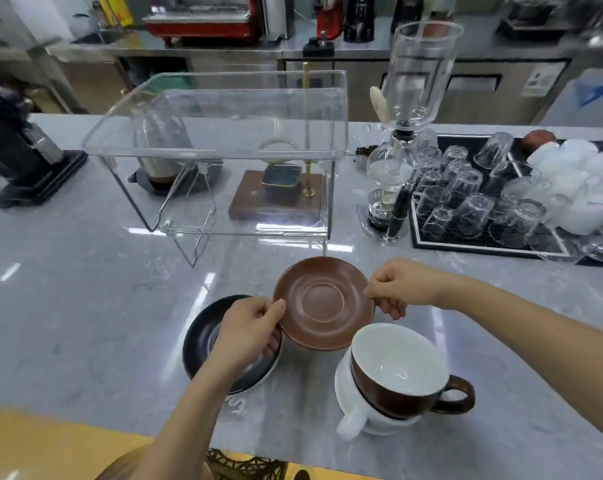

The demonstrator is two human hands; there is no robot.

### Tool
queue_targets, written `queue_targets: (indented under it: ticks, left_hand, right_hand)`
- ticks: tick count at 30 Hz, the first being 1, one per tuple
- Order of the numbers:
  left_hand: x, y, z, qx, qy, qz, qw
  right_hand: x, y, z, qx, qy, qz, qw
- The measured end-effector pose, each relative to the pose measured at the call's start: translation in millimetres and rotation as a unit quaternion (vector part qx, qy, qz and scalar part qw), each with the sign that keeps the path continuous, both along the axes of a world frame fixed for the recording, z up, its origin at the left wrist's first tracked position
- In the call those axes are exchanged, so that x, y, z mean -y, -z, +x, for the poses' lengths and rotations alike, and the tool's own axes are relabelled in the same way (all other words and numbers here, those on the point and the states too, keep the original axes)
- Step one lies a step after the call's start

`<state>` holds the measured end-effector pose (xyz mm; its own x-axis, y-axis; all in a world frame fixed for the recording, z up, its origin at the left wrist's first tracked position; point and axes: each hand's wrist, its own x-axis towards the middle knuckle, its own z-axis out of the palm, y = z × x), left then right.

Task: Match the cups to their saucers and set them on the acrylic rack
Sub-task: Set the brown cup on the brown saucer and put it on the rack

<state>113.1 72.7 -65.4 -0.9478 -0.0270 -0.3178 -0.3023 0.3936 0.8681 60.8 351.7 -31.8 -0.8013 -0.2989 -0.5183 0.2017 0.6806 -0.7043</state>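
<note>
A brown saucer (324,301) is held just above the marble counter, in front of the clear acrylic rack (223,147). My left hand (248,332) pinches its left rim and my right hand (402,285) pinches its right rim. Under my left hand lies a black saucer (199,341) on top of a white one, whose edge just shows. To the right, a brown cup (397,372) with a white inside sits nested in a white cup (355,410), handle pointing right. Both rack shelves hold nothing.
Behind the rack stand a wooden-based brass stand (279,199) and a glass carafe (161,147). A siphon brewer (404,133) and a black tray of upturned glasses (473,202) are at the right. A black grinder (23,157) stands at the left.
</note>
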Motion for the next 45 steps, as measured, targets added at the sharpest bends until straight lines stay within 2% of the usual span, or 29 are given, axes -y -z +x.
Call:
queue_targets:
  ticks: [8, 11, 21, 31, 37, 38, 40, 42, 45]
  left_hand:
    - [-66.2, 11.4, -28.7, 0.002, 0.065, -0.024, 0.998]
    - [-87.5, 14.7, -39.6, 0.001, 0.104, -0.062, 0.993]
    - [-133.3, 31.1, -51.9, 0.009, 0.152, -0.084, 0.985]
    - [-141.2, 39.9, -52.3, -0.010, 0.143, -0.098, 0.985]
    - [-138.2, 35.0, -49.2, -0.068, 0.139, -0.167, 0.974]
    - [-135.8, 30.9, -47.7, -0.081, 0.136, -0.161, 0.974]
    - [-128.4, 18.4, -41.5, -0.081, 0.118, -0.092, 0.985]
    - [-116.2, 1.1, -32.0, -0.069, 0.100, -0.005, 0.993]
    - [-93.6, -23.6, -11.4, -0.064, 0.108, 0.068, 0.990]
  right_hand:
    - [-57.4, 18.4, 13.8, -0.024, 0.120, 0.005, 0.992]
    - [-74.9, 27.8, 19.6, -0.037, 0.155, 0.018, 0.987]
    - [-109.9, 51.2, 45.2, -0.086, 0.238, 0.082, 0.964]
    - [-112.2, 67.4, 53.0, -0.148, 0.255, 0.125, 0.947]
    - [-108.6, 69.2, 63.2, -0.170, 0.302, 0.131, 0.929]
    - [-106.5, 64.8, 67.0, -0.175, 0.313, 0.136, 0.923]
    - [-99.2, 50.8, 76.5, -0.185, 0.335, 0.121, 0.916]
    - [-88.9, 31.4, 87.9, -0.187, 0.364, 0.046, 0.911]
    - [-70.7, 0.3, 111.1, -0.198, 0.370, -0.079, 0.904]
